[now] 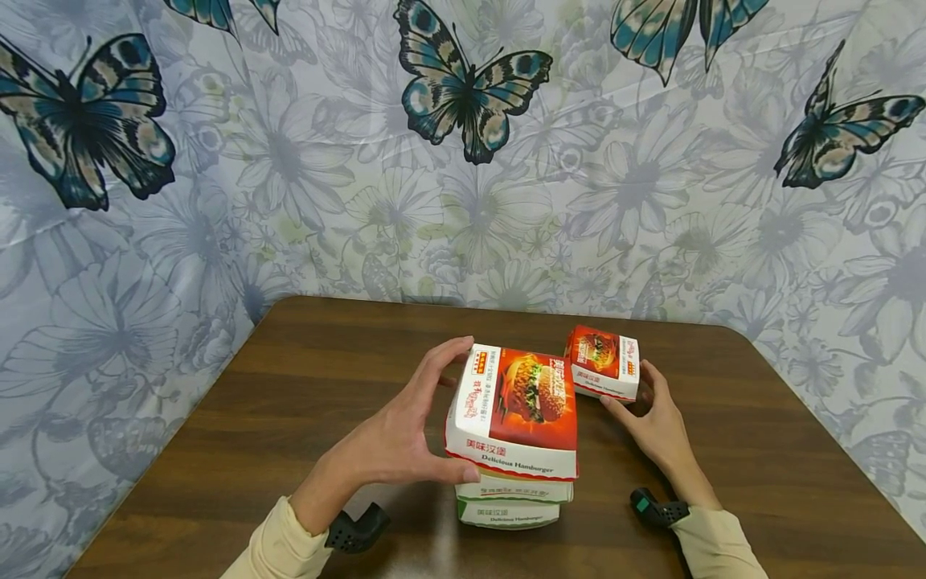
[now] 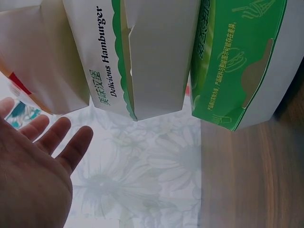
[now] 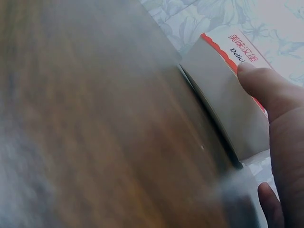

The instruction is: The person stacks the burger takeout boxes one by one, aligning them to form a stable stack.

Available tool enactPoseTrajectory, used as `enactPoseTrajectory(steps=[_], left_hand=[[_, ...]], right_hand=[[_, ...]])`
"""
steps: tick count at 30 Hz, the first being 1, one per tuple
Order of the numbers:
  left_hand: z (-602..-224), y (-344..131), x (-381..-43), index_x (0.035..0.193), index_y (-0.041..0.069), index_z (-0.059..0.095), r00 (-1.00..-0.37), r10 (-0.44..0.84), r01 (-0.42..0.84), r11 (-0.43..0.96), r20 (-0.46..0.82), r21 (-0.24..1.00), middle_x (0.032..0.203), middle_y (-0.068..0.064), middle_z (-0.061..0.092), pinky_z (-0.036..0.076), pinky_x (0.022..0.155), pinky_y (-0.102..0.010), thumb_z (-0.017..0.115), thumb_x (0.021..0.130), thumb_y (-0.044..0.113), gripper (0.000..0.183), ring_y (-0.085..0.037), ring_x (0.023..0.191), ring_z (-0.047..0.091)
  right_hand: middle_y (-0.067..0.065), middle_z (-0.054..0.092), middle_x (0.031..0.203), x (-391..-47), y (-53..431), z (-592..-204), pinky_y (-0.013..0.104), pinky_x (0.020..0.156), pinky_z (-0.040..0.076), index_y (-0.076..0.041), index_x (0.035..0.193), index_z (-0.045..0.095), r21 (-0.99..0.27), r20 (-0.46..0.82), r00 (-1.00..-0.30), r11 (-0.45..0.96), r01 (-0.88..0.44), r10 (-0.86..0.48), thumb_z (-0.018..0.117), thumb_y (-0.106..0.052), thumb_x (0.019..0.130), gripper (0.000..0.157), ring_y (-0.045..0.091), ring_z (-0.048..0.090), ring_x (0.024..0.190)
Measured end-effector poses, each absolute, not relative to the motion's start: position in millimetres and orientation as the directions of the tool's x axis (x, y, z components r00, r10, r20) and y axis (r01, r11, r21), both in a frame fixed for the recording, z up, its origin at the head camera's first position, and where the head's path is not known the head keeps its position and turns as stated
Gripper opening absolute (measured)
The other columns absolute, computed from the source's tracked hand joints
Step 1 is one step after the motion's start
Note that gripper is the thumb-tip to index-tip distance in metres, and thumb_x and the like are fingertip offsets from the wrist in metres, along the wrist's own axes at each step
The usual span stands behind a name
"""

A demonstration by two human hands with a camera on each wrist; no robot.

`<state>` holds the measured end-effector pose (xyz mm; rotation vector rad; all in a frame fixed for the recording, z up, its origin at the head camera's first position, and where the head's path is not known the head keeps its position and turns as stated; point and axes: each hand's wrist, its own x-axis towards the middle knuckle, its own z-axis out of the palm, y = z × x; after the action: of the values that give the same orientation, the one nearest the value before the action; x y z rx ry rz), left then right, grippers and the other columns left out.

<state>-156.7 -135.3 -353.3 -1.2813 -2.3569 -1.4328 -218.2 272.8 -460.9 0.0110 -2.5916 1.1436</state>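
Note:
Three hamburger boxes stand stacked on the table, the red-and-white box on top of a white-and-green box and a green box. My left hand spans the left side of the top box, thumb tip at its lower front edge and forefinger by its far corner. Its other fingers stretch out fairly straight in the left wrist view. Behind the stack to the right, a smaller-looking red hamburger box is gripped by my right hand, thumb on the front and fingers partly hidden behind its right side.
The brown wooden table carries the boxes, its far edge close behind the right-hand box. Beyond it hangs a butterfly-and-flower patterned cloth. Black wrist bands sit at both cuffs.

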Motion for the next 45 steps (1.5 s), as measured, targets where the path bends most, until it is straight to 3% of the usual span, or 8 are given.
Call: enactPoseTrajectory(steps=[6,14,28,36,37,40,42,45], left_hand=[[-351.6,-136.7,-158.9,0.163,0.03,0.011,-0.618,0.604,0.714,0.162,0.503,0.681,0.161,0.006,0.025,0.039,0.111,-0.047,0.092,0.071,0.033,0.123,-0.018,0.143,0.033],[-351.2,-137.4,-158.6,0.163,0.031,0.011,-0.633,0.6,0.699,0.17,0.49,0.695,0.156,0.005,0.031,0.038,0.112,-0.045,0.09,0.071,0.033,0.121,-0.018,0.142,0.034],[-350.9,-138.5,-159.4,0.163,0.03,0.012,-0.635,0.6,0.698,0.175,0.487,0.695,0.157,0.005,0.033,0.04,0.112,-0.049,0.09,0.072,0.026,0.119,-0.018,0.143,0.035],[-350.2,-138.2,-160.6,0.163,0.029,0.013,-0.628,0.602,0.704,0.171,0.492,0.689,0.158,0.005,0.032,0.039,0.112,-0.041,0.088,0.074,0.029,0.117,-0.017,0.144,0.034],[-350.2,-138.1,-160.7,0.163,0.029,0.013,-0.627,0.603,0.706,0.17,0.494,0.688,0.158,0.005,0.032,0.039,0.112,-0.04,0.088,0.074,0.03,0.116,-0.017,0.144,0.034],[-350.0,-138.0,-161.1,0.163,0.031,0.013,-0.624,0.603,0.708,0.166,0.497,0.687,0.158,0.005,0.032,0.039,0.112,-0.039,0.087,0.074,0.03,0.116,-0.017,0.144,0.034],[-350.1,-137.9,-161.4,0.163,0.03,0.013,-0.621,0.604,0.71,0.163,0.5,0.685,0.158,0.005,0.032,0.039,0.112,-0.039,0.088,0.074,0.028,0.116,-0.018,0.144,0.034],[-350.3,-138.0,-161.5,0.163,0.03,0.013,-0.618,0.606,0.712,0.159,0.501,0.684,0.157,0.004,0.033,0.038,0.112,-0.04,0.087,0.075,0.028,0.115,-0.018,0.144,0.035]], right_hand=[[0.031,0.033,0.16,-219.6,271.9,-462.8,0.062,0.11,0.039,-0.002,0.163,0.017,-0.706,0.326,-0.938,0.69,-0.161,0.115,0.077,-0.035,0.094,0.097,0.05,0.045,0.138],[0.03,0.036,0.159,-220.6,270.8,-462.7,0.056,0.107,0.042,-0.001,0.161,0.02,-0.693,0.333,-0.937,0.701,-0.17,0.101,0.072,-0.036,0.098,0.089,0.047,0.055,0.131],[0.031,0.037,0.158,-226.4,270.3,-461.7,0.057,0.108,0.042,0.003,0.158,0.024,-0.672,0.345,-0.936,0.715,-0.192,0.074,0.071,-0.033,0.099,0.085,0.048,0.047,0.139],[0.031,0.036,0.159,-226.4,270.5,-458.9,0.054,0.108,0.041,0.002,0.16,0.022,-0.697,0.324,-0.942,0.695,-0.176,0.086,0.07,-0.036,0.099,0.086,0.046,0.043,0.142],[0.03,0.036,0.159,-226.2,270.6,-458.7,0.051,0.109,0.041,0.001,0.16,0.022,-0.701,0.321,-0.943,0.691,-0.173,0.09,0.07,-0.036,0.099,0.087,0.046,0.043,0.142],[0.031,0.037,0.159,-226.0,270.8,-458.7,0.021,0.108,0.044,0.0,0.161,0.022,-0.709,0.327,-0.94,0.683,-0.176,0.096,0.07,-0.036,0.099,0.086,0.046,0.044,0.142],[0.031,0.037,0.158,-226.3,270.7,-459.0,0.002,0.099,0.038,0.0,0.16,0.022,-0.71,0.339,-0.936,0.678,-0.188,0.096,0.071,-0.035,0.099,0.085,0.046,0.044,0.141],[0.031,0.039,0.157,-227.0,270.5,-459.4,-0.006,0.088,0.028,0.0,0.16,0.023,-0.715,0.359,-0.928,0.667,-0.208,0.096,0.071,-0.033,0.099,0.084,0.047,0.044,0.141]])
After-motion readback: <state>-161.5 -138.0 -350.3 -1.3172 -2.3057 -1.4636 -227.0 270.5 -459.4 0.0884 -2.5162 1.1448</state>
